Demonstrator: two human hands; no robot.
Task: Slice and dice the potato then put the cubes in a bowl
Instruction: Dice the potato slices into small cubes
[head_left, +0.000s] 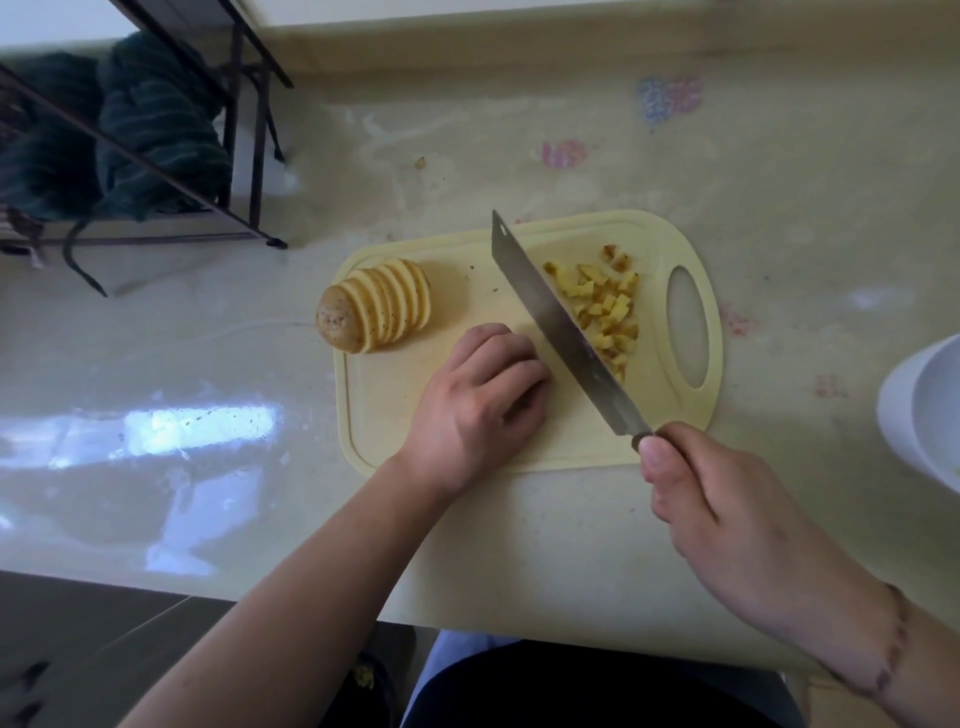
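Right hand nearest us, wrapped round the handle of the knife, blade slanting across the cutting board.
Left hand sits knuckles-up on the board just left of the blade, fingers curled under; whether they hold anything I cannot tell. Potato cubes are heaped on the board's right side, against the blade. Sliced potato stands at the board's far-left corner. White bowl waits well right of the board.

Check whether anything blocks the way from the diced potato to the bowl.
Nothing visible does. The cubes lie on the cutting board right of the knife; the bowl sits further right, with only the board's handle hole and bare counter between.
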